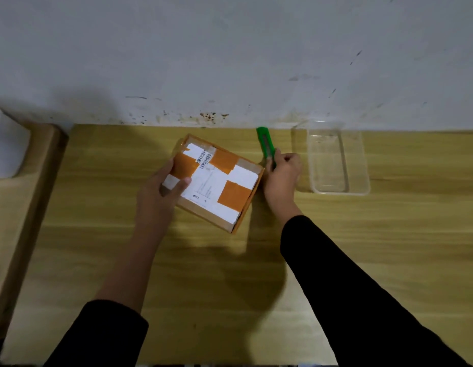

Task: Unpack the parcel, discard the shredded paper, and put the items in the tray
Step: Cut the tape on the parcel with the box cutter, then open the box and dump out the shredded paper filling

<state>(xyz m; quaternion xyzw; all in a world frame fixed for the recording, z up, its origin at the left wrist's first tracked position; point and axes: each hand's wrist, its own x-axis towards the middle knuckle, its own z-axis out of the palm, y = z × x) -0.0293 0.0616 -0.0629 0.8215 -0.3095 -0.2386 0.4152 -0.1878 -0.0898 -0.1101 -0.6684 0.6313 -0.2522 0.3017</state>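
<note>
The left hand is gripping the taped brown cardboard parcel at tabletop centre; the right hand's grip is closing around the green plastic utility knife at one o'clock. A slipping blade could nick the steadying fingers.

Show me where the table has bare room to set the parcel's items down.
The near table between the two sleeves is bare, as is the strip right of the tray. The tray itself is empty. It is crowded at the far middle: the left hand holds the parcel, and the right hand is on the green cutter beside it.
</note>
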